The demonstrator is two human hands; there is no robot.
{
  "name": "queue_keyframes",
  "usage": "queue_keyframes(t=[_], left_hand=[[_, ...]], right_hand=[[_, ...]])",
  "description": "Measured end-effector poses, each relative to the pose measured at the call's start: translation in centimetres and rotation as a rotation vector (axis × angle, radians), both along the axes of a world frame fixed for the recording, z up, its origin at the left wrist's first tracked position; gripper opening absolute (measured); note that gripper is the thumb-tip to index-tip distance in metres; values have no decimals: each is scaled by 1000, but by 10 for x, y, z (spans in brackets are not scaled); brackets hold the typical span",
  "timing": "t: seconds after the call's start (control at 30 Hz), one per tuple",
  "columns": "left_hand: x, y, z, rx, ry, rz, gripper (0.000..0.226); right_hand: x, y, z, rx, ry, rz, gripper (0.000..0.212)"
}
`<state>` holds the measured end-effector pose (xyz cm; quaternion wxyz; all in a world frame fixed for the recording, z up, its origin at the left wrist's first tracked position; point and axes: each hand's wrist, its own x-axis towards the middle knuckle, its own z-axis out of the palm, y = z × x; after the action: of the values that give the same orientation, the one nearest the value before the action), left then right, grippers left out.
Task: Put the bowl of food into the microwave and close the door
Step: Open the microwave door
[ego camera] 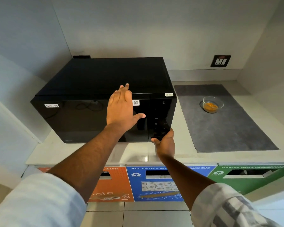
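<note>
A black microwave [82, 115] stands on the white counter, its glass door shut. My left hand [121, 108] is flat and open against the upper right part of the door, fingers reaching over the top edge. At the bottom of the control panel my right hand [165, 141] presses its fingers on the lower button area; it holds nothing. The clear glass bowl [213, 104] with orange-yellow food sits to the right on a grey mat [228, 131], well apart from both hands.
The white counter [82, 154] ends in a front edge just below the microwave. Under it are orange, blue and green waste bin fronts [154, 182]. A wall socket [220, 61] is on the back wall. Walls close in on the left and right.
</note>
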<state>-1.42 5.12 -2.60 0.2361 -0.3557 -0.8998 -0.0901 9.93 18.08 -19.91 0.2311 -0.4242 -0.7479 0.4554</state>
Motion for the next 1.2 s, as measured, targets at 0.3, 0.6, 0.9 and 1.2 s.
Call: queue_keyframes(t=[0.3,0.6,0.9,1.2], left_hand=[[-3,-1,-3,-69,54,16,110],[13,-17,2,-164,-4,2,115],[54,-67,15,-65,-123,-115,101],[53,-143,42,209,-469,55,71]], right_hand=[[-13,-3,-13,-18,-2,-106,75],[3,10,10,-31,-74,89,70],[21,15,90,45,73,221,62],[28,-2,161,211,163,140,70]])
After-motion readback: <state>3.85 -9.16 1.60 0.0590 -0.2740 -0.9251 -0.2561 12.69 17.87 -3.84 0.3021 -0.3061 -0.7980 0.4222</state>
